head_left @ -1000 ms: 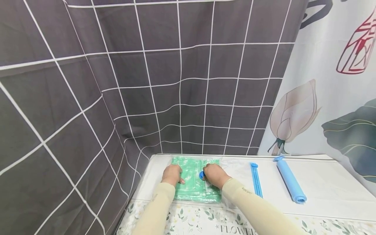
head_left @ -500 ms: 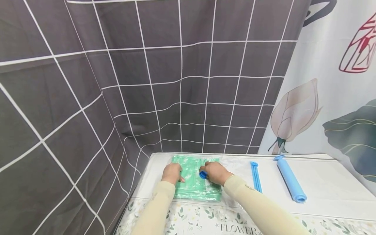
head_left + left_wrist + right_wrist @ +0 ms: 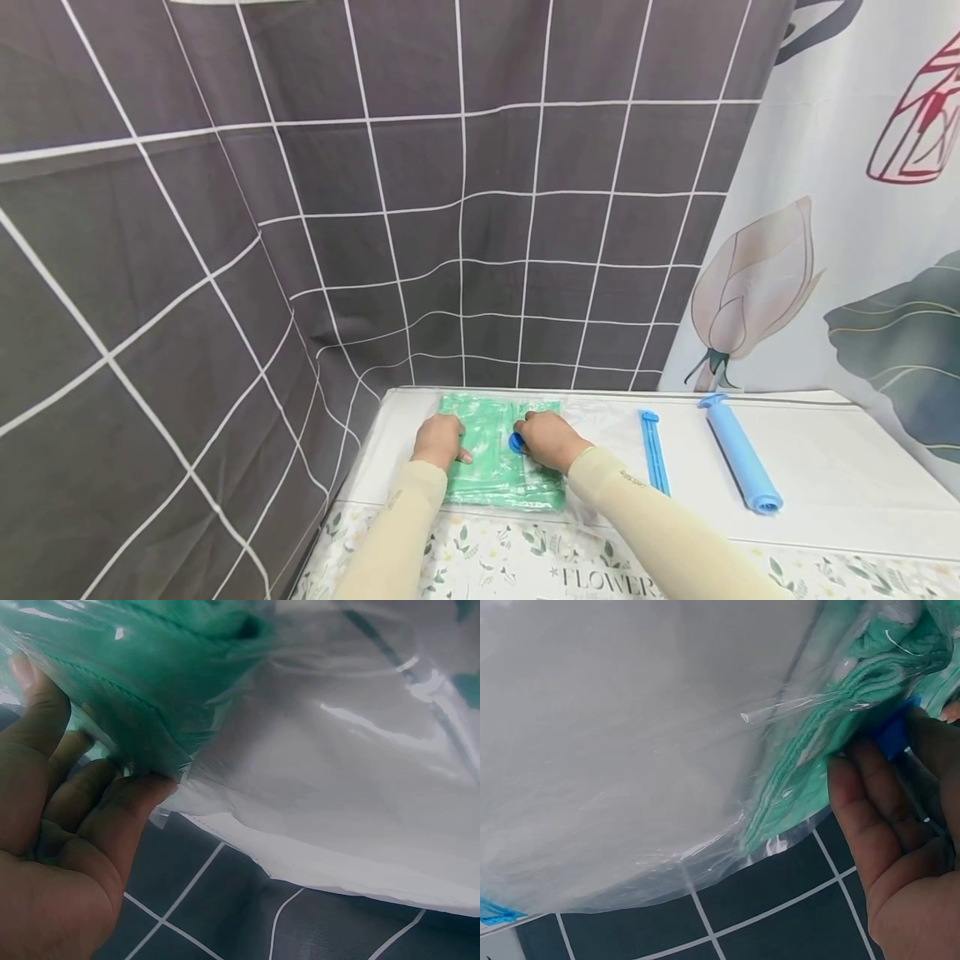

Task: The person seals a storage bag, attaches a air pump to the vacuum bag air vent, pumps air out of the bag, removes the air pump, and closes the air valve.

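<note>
A clear plastic vacuum bag lies on the white table, with a folded green towel inside it. My left hand grips the bag's left edge; in the left wrist view its thumb lies over the plastic and its fingers curl at the edge. With thumb and fingertips, my right hand pinches a round blue valve cap on top of the bag, right of the towel's middle. The right wrist view shows the blue cap between thumb and fingers, partly hidden by them.
To the right lies a blue sealing clip strip. Farther right is a light blue hand pump with its handle toward the back. A dark gridded curtain hangs behind and left of the table; a floral cloth covers the front.
My right fingers shift leftward over the blue cap, then back a little, and the cap's visible face tilts differently. My left hand keeps its place on the bag's edge.
</note>
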`<state>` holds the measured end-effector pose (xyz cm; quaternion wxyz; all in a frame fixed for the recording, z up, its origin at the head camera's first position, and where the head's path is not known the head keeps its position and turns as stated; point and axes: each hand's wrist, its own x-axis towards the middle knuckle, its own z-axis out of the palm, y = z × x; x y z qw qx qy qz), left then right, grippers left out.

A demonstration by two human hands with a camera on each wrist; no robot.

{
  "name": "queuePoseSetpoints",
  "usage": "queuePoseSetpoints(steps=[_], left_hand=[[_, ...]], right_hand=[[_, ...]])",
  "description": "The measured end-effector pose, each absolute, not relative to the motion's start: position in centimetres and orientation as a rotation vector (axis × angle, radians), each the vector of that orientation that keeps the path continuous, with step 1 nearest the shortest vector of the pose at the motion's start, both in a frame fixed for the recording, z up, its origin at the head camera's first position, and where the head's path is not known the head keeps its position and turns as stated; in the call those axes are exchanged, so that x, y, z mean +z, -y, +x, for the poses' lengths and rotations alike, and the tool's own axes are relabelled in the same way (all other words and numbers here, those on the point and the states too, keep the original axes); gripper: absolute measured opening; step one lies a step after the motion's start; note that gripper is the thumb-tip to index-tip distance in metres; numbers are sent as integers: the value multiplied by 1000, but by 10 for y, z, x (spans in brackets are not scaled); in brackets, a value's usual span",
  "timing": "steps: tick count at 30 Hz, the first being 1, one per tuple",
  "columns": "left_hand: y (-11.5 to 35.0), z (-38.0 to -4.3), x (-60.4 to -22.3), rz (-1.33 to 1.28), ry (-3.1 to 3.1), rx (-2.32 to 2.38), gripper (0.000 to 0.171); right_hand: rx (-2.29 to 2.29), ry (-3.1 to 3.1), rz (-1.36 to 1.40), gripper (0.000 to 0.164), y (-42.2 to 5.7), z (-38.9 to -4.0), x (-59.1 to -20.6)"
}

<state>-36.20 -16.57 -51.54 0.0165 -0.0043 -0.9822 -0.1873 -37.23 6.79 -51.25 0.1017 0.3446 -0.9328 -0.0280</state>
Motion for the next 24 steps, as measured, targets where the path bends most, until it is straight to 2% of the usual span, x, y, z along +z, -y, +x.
queuePoseSetpoints(steps=[3, 7, 9, 15, 24], left_hand=[[166, -361, -516, -10, 3055, -604, 68], [166, -362, -516, -20, 3053, -587, 67], [166, -364, -515, -18, 3052, -585, 68], [166, -365, -514, -11, 3058, -579, 69], [165, -365, -516, -10, 3070, -555, 67]], right_hand=[[-39, 2821, 998, 30, -68, -372, -512], [87, 2905, 995, 60, -68, -374, -510], [115, 2915, 1003, 64, -69, -376, -510], [97, 2870, 1005, 42, -70, -376, -510], [-20, 2848, 983, 22, -65, -372, -508]])
